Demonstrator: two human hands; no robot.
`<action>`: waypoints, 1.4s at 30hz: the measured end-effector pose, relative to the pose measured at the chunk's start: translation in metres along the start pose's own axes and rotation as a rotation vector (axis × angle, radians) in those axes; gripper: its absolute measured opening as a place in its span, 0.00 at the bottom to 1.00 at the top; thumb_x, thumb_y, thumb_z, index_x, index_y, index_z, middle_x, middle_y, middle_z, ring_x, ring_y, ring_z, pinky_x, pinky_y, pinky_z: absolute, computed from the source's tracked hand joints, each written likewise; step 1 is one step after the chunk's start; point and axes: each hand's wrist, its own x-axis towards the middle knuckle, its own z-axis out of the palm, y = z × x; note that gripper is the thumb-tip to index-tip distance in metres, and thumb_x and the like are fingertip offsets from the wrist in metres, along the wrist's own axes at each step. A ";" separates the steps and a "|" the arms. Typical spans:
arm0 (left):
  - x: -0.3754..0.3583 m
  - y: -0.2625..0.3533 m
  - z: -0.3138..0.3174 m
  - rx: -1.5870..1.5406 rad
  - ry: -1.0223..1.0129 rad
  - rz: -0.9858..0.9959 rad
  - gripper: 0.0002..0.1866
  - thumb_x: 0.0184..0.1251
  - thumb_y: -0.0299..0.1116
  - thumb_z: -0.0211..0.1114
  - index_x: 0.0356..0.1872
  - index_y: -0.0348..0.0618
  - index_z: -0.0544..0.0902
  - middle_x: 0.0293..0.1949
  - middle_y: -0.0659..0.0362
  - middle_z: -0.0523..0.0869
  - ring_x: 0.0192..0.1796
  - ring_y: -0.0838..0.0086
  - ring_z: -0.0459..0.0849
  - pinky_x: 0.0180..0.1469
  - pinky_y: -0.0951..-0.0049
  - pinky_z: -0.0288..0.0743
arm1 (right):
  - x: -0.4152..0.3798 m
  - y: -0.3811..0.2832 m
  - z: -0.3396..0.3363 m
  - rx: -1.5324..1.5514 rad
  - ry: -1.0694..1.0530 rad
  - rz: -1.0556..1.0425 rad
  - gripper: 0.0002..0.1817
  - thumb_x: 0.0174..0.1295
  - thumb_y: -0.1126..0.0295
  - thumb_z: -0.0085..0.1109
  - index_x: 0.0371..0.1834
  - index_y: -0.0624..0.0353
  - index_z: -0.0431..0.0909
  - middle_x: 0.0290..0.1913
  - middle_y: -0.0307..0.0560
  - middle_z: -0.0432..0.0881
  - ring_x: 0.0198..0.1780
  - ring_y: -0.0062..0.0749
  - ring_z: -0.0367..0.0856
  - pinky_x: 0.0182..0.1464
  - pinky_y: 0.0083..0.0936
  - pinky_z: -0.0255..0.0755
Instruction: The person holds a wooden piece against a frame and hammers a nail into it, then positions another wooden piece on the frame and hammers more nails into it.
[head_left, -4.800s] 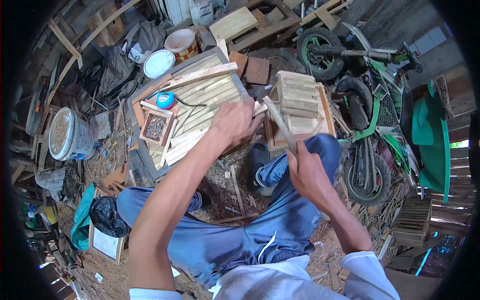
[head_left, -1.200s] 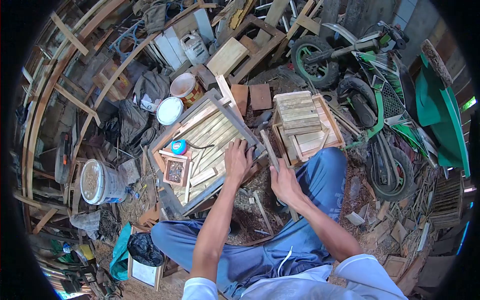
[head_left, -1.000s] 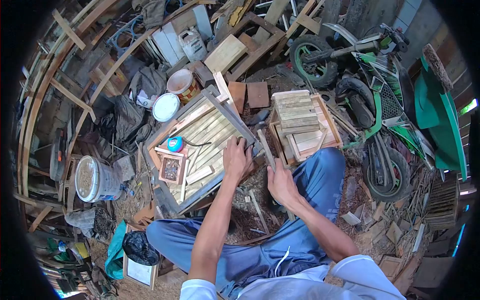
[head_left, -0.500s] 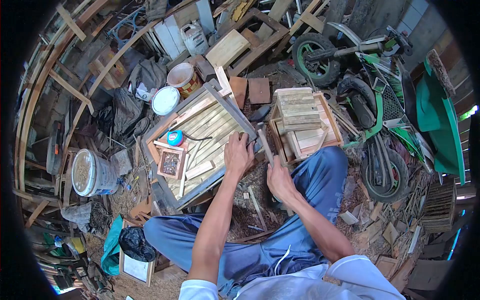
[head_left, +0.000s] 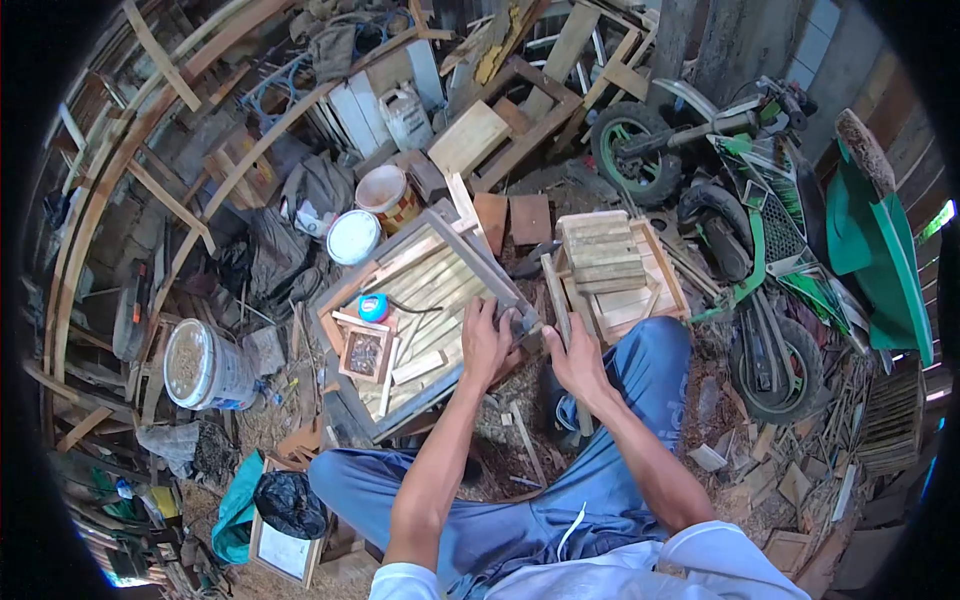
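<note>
My left hand is at the right corner of a grey-edged wooden tabletop, its fingers curled over something small and dark that I cannot make out. My right hand, just right of that corner, is closed round the wooden handle of a hammer. The handle shows above and below the hand; its head is hard to make out. On the tabletop are light wood slats, a blue tape measure, a small wooden box of nails and loose wood strips.
A slatted wooden box stands ahead of my right knee. A green motorbike is at the right. Buckets and a white-lidded tub stand to the left. Wood scraps and shavings cover the floor.
The view has shifted slightly. My right hand has moved down along or with the hammer, whose handle now reaches below the hand. My left hand stays at the tabletop's corner.
</note>
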 end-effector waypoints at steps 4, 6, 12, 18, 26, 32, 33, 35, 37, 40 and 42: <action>0.001 0.004 -0.016 -0.216 -0.007 -0.120 0.17 0.63 0.27 0.64 0.51 0.31 0.76 0.45 0.42 0.77 0.49 0.47 0.76 0.55 0.57 0.71 | 0.022 -0.007 0.018 0.249 0.049 -0.058 0.21 0.62 0.61 0.67 0.45 0.67 0.70 0.32 0.64 0.83 0.34 0.64 0.83 0.36 0.46 0.75; -0.002 0.008 -0.016 -0.287 -0.024 -0.107 0.21 0.62 0.26 0.64 0.56 0.32 0.74 0.47 0.42 0.77 0.51 0.48 0.76 0.57 0.57 0.70 | 0.029 -0.013 0.027 0.200 0.049 -0.093 0.25 0.57 0.61 0.72 0.46 0.66 0.69 0.35 0.62 0.84 0.37 0.61 0.83 0.39 0.44 0.76; -0.001 0.039 -0.063 -0.333 -0.296 0.080 0.30 0.60 0.28 0.66 0.65 0.34 0.69 0.53 0.43 0.75 0.53 0.54 0.76 0.58 0.62 0.70 | 0.029 -0.058 0.010 0.132 0.035 -0.028 0.27 0.53 0.63 0.74 0.47 0.64 0.67 0.39 0.66 0.82 0.44 0.64 0.82 0.43 0.48 0.74; 0.038 0.068 -0.122 0.038 -0.094 0.283 0.21 0.59 0.36 0.71 0.52 0.38 0.79 0.50 0.48 0.81 0.53 0.56 0.79 0.55 0.62 0.73 | 0.030 -0.043 -0.021 0.130 -0.020 -0.122 0.27 0.52 0.63 0.74 0.48 0.63 0.69 0.40 0.58 0.82 0.44 0.51 0.82 0.46 0.41 0.74; 0.071 0.084 -0.142 0.017 -0.570 0.272 0.25 0.65 0.52 0.66 0.49 0.39 0.81 0.35 0.45 0.85 0.39 0.51 0.83 0.44 0.58 0.75 | 0.035 -0.025 -0.035 0.247 -0.144 -0.226 0.25 0.63 0.60 0.65 0.54 0.65 0.68 0.41 0.58 0.81 0.47 0.50 0.83 0.52 0.41 0.74; 0.055 0.053 -0.117 0.169 -0.422 0.309 0.26 0.66 0.57 0.62 0.45 0.41 0.79 0.30 0.41 0.83 0.37 0.44 0.82 0.39 0.50 0.73 | 0.000 -0.081 -0.068 0.168 -0.190 0.221 0.16 0.74 0.63 0.48 0.53 0.66 0.68 0.38 0.59 0.84 0.44 0.56 0.84 0.46 0.45 0.75; 0.053 0.051 -0.114 0.200 -0.446 0.251 0.25 0.67 0.57 0.60 0.44 0.43 0.79 0.31 0.40 0.84 0.39 0.43 0.83 0.38 0.47 0.73 | -0.004 -0.072 -0.066 0.136 -0.228 0.263 0.16 0.73 0.63 0.49 0.53 0.66 0.70 0.39 0.61 0.83 0.44 0.50 0.85 0.48 0.39 0.76; 0.051 0.041 -0.101 0.254 -0.454 0.231 0.25 0.68 0.57 0.59 0.44 0.43 0.79 0.31 0.41 0.84 0.39 0.43 0.83 0.38 0.47 0.73 | -0.011 -0.043 -0.060 -0.013 -0.200 0.086 0.16 0.73 0.63 0.49 0.51 0.66 0.71 0.37 0.61 0.82 0.43 0.53 0.84 0.47 0.42 0.75; 0.049 0.039 -0.093 0.266 -0.429 0.230 0.24 0.69 0.57 0.57 0.43 0.43 0.79 0.30 0.43 0.85 0.38 0.44 0.84 0.38 0.47 0.75 | -0.013 -0.039 -0.060 -0.164 -0.182 -0.018 0.15 0.72 0.63 0.50 0.48 0.67 0.69 0.34 0.62 0.80 0.40 0.55 0.82 0.45 0.45 0.72; 0.050 0.038 -0.089 0.321 -0.456 0.168 0.24 0.69 0.56 0.57 0.42 0.43 0.78 0.30 0.43 0.85 0.38 0.44 0.84 0.38 0.47 0.75 | -0.020 -0.062 -0.068 -0.155 -0.154 0.018 0.16 0.72 0.62 0.50 0.48 0.67 0.70 0.34 0.65 0.79 0.40 0.58 0.81 0.45 0.44 0.71; 0.048 0.032 -0.086 0.311 -0.412 0.203 0.24 0.69 0.57 0.57 0.40 0.42 0.78 0.28 0.43 0.85 0.35 0.45 0.84 0.36 0.48 0.75 | -0.020 -0.085 -0.076 -0.087 -0.185 0.052 0.16 0.73 0.62 0.48 0.47 0.67 0.70 0.32 0.74 0.79 0.43 0.74 0.77 0.44 0.53 0.69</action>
